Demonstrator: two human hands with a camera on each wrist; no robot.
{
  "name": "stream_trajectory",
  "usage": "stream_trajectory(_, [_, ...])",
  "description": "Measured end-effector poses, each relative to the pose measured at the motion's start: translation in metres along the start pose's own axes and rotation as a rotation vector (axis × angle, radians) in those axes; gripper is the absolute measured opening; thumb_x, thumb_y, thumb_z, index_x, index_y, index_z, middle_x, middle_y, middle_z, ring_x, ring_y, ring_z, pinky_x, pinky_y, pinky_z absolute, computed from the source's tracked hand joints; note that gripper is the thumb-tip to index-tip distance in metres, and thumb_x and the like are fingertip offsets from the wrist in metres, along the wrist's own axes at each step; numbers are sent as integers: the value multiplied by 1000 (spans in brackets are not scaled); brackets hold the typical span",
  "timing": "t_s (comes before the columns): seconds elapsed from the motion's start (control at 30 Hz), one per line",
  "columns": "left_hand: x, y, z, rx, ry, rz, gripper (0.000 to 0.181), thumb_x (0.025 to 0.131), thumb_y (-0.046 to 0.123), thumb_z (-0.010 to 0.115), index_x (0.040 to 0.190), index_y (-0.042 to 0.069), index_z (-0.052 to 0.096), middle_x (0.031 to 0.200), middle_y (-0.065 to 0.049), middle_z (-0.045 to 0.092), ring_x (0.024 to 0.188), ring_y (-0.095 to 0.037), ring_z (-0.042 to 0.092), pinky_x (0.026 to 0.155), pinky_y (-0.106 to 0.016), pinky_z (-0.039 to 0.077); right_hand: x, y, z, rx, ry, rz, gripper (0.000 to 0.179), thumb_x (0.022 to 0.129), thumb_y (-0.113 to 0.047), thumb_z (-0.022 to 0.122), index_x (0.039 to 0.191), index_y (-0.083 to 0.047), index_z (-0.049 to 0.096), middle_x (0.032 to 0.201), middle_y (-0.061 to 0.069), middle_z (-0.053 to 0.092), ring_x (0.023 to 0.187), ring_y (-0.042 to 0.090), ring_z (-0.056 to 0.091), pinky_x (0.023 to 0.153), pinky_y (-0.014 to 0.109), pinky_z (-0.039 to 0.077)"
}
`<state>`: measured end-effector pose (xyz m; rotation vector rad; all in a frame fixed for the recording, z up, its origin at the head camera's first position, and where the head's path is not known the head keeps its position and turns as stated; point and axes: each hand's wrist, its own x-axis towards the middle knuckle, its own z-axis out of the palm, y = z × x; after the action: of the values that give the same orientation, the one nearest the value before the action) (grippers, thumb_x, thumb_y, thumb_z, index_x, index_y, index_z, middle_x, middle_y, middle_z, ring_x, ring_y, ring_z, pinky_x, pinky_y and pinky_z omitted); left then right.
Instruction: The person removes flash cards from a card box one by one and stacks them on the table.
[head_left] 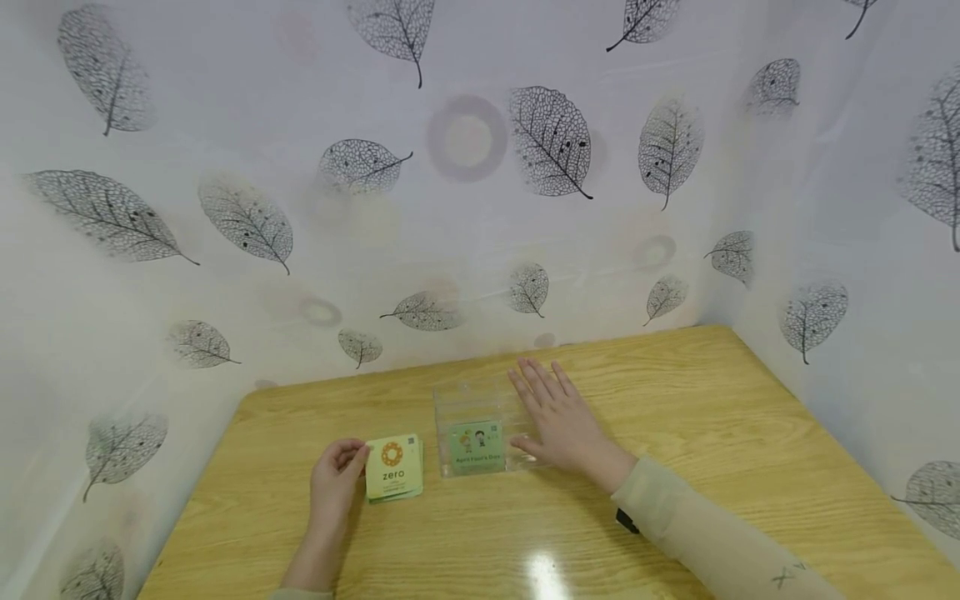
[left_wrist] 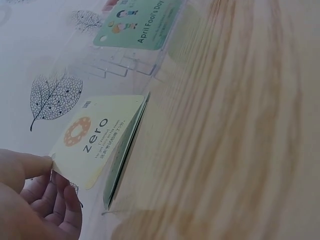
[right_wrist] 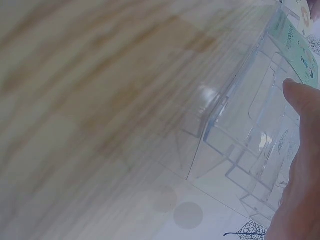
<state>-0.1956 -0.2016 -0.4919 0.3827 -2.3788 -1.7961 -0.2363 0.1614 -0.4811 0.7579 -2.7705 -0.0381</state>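
Zero card (head_left: 393, 467) is pinched by left hand (head_left: 337, 477), lifting judged underway, separation next required; clear box (head_left: 467, 407) is overlapped by spread-fingered right hand (head_left: 564, 423).

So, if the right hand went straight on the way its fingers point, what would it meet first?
Probably the leaf-print backdrop behind the table; nothing else shows ahead of the right hand, though depth is unclear.

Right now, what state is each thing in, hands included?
Zero card: printed face showing, left side lifted
Cards beneath it: stacked
Left hand: pinching the zero card's left edge
Clear box: on the table; whether closed, unclear
April Fool's Day card: in the clear box's left part
Right hand: fingers straight, at the clear box's right side
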Motion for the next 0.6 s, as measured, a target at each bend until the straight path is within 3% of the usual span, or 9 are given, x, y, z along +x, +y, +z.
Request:
stream_trajectory(0.23, [1,-1,-3,55,7,-11,25,106,10,64,122,-10,63,100,-1,70,82,2,59,73,-12,53,-1,0,0,-9,1,-5,104,98,-69,58,169,-4,17,177,20,17,165,37,17,135,57,11])
stream_trajectory(0.6, [4,-7,-4,122,-8,-11,26,106,12,64,124,-6,64,108,-4,69,89,1,57,75,-12,50,0,0,0,-4,-33,13,106,99,-69,58,170,-6,13,178,17,6,166,36,14,135,56,7])
